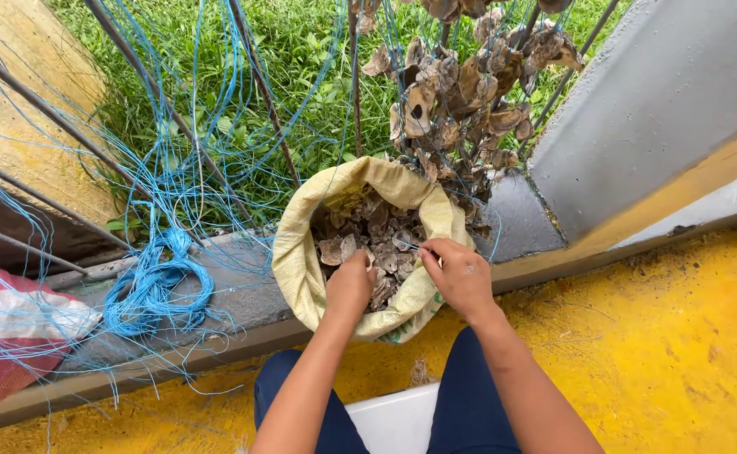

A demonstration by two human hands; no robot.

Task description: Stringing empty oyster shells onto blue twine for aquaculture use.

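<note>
Fingers of the right hand (462,273) pinch blue line (408,245); left hand (350,286) grips a shell (340,249) in the sack (297,261); keep line taut.

Pale yellow woven sack (297,261), grey-brown shells (381,231) inside it, bright blue cord (156,286) in coils and strands, red-and-white striped bag (7,336), yellow painted floor (679,353), grey concrete ledge (242,294), green grass (301,50), navy trousers (469,403)

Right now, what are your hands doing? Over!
Left hand down in yellow woven sack, on grey-brown shells. Right hand pinching thin blue string. Strung shell bunch hanging behind sack.
</note>
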